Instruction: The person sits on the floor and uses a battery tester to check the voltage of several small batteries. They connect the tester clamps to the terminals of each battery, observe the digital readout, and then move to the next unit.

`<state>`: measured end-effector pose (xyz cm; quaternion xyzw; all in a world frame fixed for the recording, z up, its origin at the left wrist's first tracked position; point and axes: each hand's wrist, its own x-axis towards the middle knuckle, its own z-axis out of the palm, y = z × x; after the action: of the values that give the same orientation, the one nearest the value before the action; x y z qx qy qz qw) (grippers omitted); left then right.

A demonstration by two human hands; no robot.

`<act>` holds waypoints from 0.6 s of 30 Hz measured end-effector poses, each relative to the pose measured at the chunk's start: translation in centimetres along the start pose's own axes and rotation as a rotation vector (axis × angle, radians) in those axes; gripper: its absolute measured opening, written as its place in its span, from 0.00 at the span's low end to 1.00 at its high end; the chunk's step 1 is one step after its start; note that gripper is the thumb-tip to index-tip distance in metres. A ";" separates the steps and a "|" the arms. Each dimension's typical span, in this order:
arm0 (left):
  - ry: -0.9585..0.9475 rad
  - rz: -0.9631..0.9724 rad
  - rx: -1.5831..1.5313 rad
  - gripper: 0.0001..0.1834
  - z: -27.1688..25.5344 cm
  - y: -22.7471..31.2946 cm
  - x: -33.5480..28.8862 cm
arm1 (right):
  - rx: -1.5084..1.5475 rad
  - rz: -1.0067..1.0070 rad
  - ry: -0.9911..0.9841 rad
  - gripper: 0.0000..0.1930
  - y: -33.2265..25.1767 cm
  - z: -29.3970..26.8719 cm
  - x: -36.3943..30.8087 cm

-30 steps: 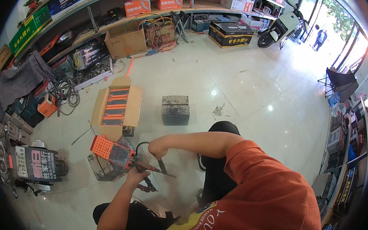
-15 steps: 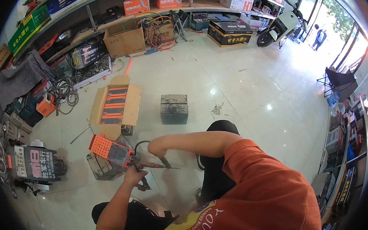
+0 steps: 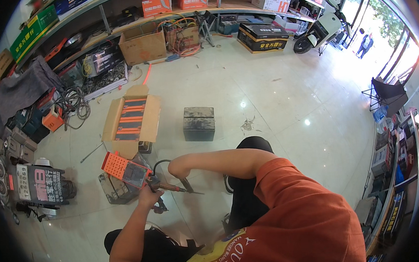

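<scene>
My left hand (image 3: 149, 197) is closed around a dark clamp (image 3: 160, 206) whose jaws stick out beyond my fingers. Just above it, an orange perforated tester box (image 3: 121, 168) with a dark panel lies slanted over grimy old batteries (image 3: 114, 188) on the floor. A red-handled clamp or probe (image 3: 172, 187) points right from beside the tester, a black cable (image 3: 158, 166) curving near it. My right hand (image 3: 178, 168) is bent down at the end of my outstretched arm, beside that cable; its fingers are hidden. A dark stick-like part (image 3: 187, 185) shows below it.
Ahead stands a dusty grey battery (image 3: 199, 124). Left of it, an open carton (image 3: 148, 122) holds several orange-and-black batteries. A motor scooter's front (image 3: 42, 185) is at the left; shelves (image 3: 240, 8) line the back, and a scooter (image 3: 316, 31) stands near the doorway.
My left hand has moved slightly up and left, and the dark clamp in it has shifted the same way. My right arm looks unchanged.
</scene>
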<state>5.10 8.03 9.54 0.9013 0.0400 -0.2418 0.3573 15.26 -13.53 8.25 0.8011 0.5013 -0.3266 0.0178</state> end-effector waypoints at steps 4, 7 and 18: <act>0.025 0.003 -0.046 0.24 -0.1 -1.4 0.7 | 0.028 -0.053 0.032 0.08 -0.7 -0.7 -0.3; 0.005 0.004 -0.067 0.23 0.3 -1.3 1.0 | 0.029 -0.051 0.037 0.09 -0.5 -0.3 -0.5; 0.016 -0.021 -0.086 0.21 0.2 -0.7 0.4 | 0.029 -0.048 0.070 0.08 -1.1 -1.0 -1.2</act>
<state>5.19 8.41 8.80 0.8864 0.0629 -0.2366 0.3929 14.52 -13.63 10.00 0.7998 0.5160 -0.3061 -0.0194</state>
